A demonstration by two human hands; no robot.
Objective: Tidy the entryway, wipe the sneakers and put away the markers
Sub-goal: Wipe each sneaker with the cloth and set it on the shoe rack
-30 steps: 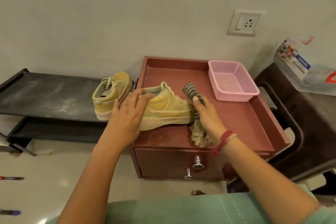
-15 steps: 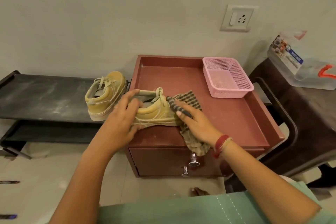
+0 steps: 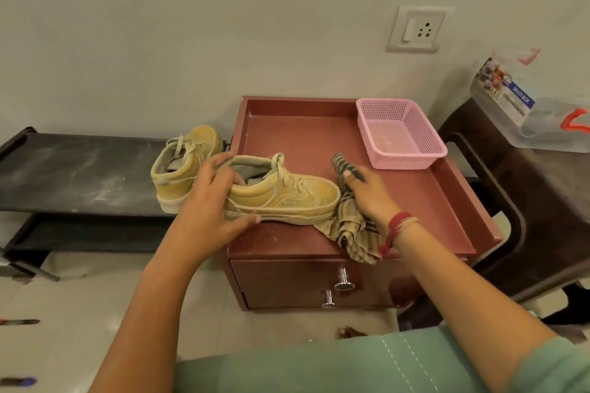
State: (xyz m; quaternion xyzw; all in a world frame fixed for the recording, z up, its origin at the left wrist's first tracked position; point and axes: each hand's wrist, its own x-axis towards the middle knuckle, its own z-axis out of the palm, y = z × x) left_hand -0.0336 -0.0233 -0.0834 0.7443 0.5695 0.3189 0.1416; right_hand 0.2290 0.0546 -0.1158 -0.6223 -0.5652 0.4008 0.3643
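- Fingers of the left hand (image 3: 213,201) grip the near sneaker's (image 3: 284,198) heel on the table (image 3: 424,201).
- Right hand (image 3: 367,198) fingers clutch a cloth (image 3: 349,226) touching its toe.
- Pink basket (image 3: 399,134) stands far right; second sneaker (image 3: 182,169) left on the shelf (image 3: 70,169).

Home entryway. Evidence: low black shoe rack (image 3: 79,175) against a plain painted wall, left, carrying one tan sneaker (image 3: 183,169); small red-brown drawer cabinet (image 3: 319,281) with two metal knobs, its tray top holding a second sneaker (image 3: 287,198) and a pink plastic basket (image 3: 399,134); wall switch and socket plate (image 3: 416,29); pale tiled floor (image 3: 79,313) with markers (image 3: 19,322) at near left; dark plastic chair (image 3: 510,201), right.
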